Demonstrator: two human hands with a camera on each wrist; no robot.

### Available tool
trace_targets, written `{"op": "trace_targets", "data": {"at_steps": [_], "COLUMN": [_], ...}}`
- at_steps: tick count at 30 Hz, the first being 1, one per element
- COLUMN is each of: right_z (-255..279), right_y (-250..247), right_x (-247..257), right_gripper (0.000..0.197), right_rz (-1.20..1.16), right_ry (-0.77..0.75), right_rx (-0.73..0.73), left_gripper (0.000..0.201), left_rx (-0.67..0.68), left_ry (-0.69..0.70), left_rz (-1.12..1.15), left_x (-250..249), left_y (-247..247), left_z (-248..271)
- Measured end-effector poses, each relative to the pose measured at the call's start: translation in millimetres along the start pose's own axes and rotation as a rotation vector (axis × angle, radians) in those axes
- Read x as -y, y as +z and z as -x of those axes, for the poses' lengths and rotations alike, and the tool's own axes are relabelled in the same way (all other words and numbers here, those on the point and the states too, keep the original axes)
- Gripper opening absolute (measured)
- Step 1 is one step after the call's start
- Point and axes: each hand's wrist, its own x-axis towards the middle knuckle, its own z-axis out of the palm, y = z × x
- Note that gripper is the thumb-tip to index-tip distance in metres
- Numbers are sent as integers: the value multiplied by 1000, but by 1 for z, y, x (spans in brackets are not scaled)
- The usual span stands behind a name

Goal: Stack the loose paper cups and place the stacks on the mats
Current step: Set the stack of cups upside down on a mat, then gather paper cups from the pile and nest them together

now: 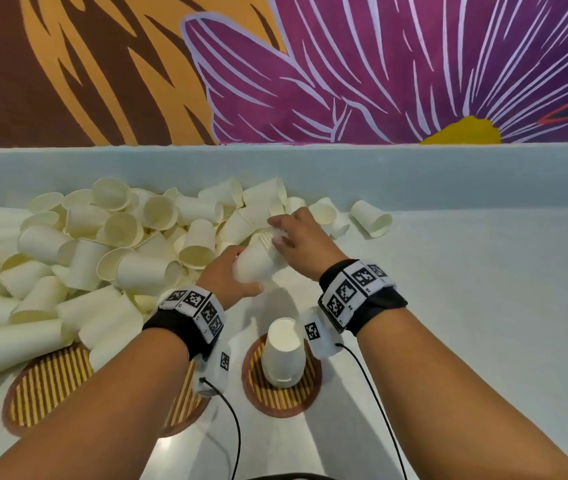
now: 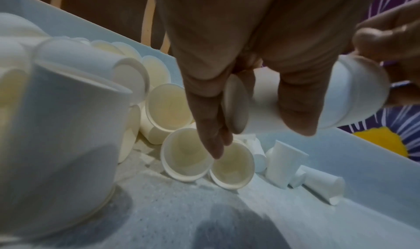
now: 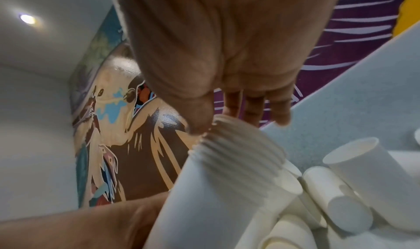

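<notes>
My left hand (image 1: 246, 271) (image 2: 256, 120) grips a stack of white paper cups (image 1: 256, 259) (image 2: 341, 94) (image 3: 227, 190) around its closed end, held on its side above the counter. My right hand (image 1: 275, 232) (image 3: 227, 121) pinches the stack's rim end, thumb on the ridged rims and fingers behind them. A big pile of loose cups (image 1: 120, 237) covers the counter to the left and behind. Another stack (image 1: 282, 351) stands upside down on the right round striped mat (image 1: 281, 398).
A left mat (image 1: 47, 386) is partly covered by loose cups; a middle mat (image 1: 185, 400) is mostly hidden under my left forearm. One cup (image 1: 371, 218) lies apart at the right of the pile. A low ledge and a painted wall close the back.
</notes>
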Motion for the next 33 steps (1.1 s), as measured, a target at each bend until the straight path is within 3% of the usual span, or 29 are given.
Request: {"op": "trace_targets", "data": {"at_steps": [5, 13, 24, 27, 33], "right_z": [8, 19, 36, 43, 57], "right_y": [-11, 0, 49, 75, 121], "right_x": [11, 37, 97, 113, 128], "right_gripper": [70, 72, 84, 87, 87], "right_rz": [31, 95, 147, 156, 164], "right_ry": [-7, -114, -23, 20, 76], "right_rx": [164, 156, 146, 154, 141], "left_gripper": [63, 69, 69, 53, 58], "left_rx": [-86, -223, -197, -200, -174], "left_ry": [28, 92, 24, 35, 49], "left_rz": [176, 173, 473, 485, 496], "left_x": [-4, 8, 58, 82, 108], "left_y": [-13, -31, -98, -113, -129], "left_z": [19, 43, 81, 90, 104]}}
